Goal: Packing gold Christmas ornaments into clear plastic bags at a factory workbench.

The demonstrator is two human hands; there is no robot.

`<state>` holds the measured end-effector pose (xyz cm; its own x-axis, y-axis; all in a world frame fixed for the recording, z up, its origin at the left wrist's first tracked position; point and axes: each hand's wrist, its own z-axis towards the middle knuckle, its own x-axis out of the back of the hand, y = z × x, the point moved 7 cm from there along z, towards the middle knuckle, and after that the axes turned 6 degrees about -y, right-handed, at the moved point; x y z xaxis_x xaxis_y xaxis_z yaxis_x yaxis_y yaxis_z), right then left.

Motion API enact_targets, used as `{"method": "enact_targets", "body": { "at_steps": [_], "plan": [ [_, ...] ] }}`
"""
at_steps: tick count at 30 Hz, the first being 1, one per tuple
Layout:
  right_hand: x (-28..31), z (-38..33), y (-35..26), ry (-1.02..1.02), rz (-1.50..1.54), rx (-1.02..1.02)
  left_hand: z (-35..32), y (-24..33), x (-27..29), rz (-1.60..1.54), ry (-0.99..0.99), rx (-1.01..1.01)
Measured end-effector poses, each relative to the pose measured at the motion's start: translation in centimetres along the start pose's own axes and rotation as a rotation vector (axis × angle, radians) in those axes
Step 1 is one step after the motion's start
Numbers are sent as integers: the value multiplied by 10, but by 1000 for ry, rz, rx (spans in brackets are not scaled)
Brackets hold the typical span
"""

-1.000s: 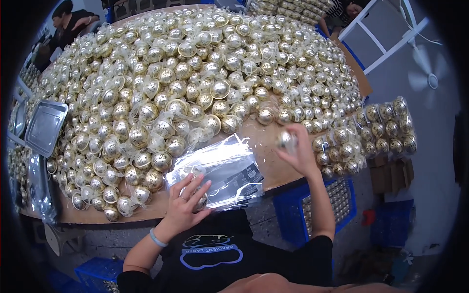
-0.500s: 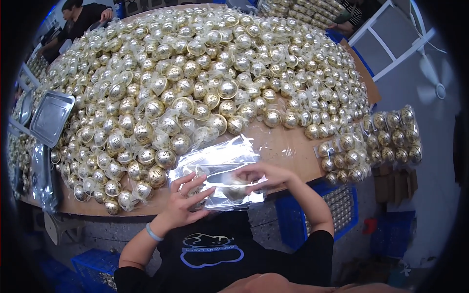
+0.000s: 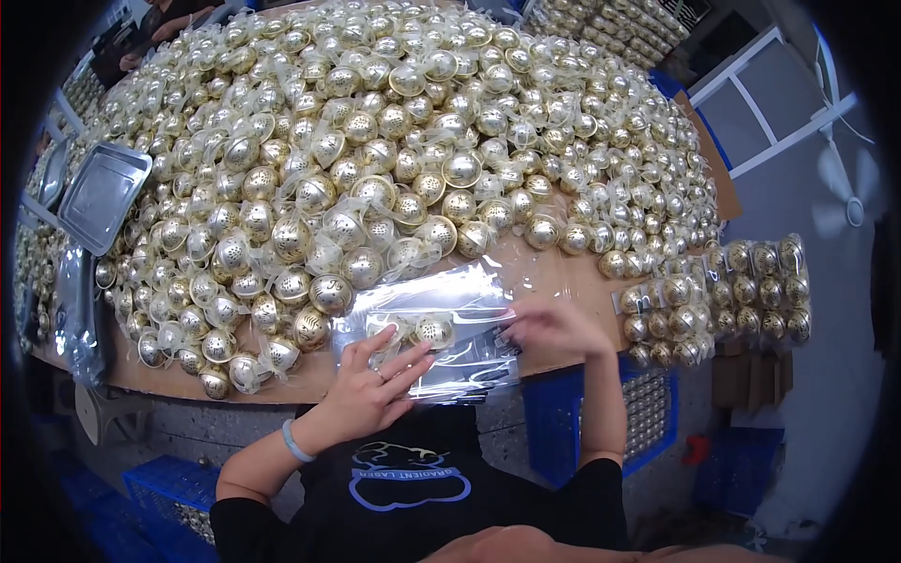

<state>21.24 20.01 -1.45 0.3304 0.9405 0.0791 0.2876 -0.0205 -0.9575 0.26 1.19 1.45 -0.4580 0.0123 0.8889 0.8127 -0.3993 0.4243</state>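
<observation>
My left hand (image 3: 369, 383) rests with its fingers spread on the left part of a stack of clear plastic bags (image 3: 465, 296) at the table's near edge. By its fingertips lies a pierced gold ball (image 3: 433, 332) with sheer wrapping; whether it is inside the top bag or on it I cannot tell. A second wrapped ball is partly hidden by the left fingers. Just off the stack's right edge is my right hand (image 3: 560, 328), smeared by motion, so its fingers and anything in them do not show clearly.
A large heap of gold balls (image 3: 375, 122) in sheer wrapping covers most of the table (image 3: 572, 291). Packed rows of balls (image 3: 755, 291) stand at the right edge. A metal tray (image 3: 105, 197) lies at left. Blue crates (image 3: 554, 422) stand below, and a fan (image 3: 852, 208) is at far right.
My right hand has moved right, away from the middle of the bags, leaving a ball visible there. My left hand stays on the bags. The whole view has shifted slightly.
</observation>
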Motion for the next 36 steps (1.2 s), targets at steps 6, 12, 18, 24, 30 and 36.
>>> {"method": "enact_targets", "body": {
  "at_steps": [6,12,18,24,30,36],
  "plan": [
    [29,97,-32,556,-913,-258,2,5,-1,20,-19,-2],
    [15,31,-85,913,-913,252,2,4,-2,5,-27,7],
    [-15,-65,-37,709,-868,150,13,1,9,-88,-106,97],
    [-29,-36,-5,381,-339,119,13,1,3,-32,-110,85],
    [-61,-1,9,-256,113,-71,10,4,2,-28,-95,88],
    [-81,26,13,-103,-25,-89,12,6,-1,-43,-91,108]
  ]
}}
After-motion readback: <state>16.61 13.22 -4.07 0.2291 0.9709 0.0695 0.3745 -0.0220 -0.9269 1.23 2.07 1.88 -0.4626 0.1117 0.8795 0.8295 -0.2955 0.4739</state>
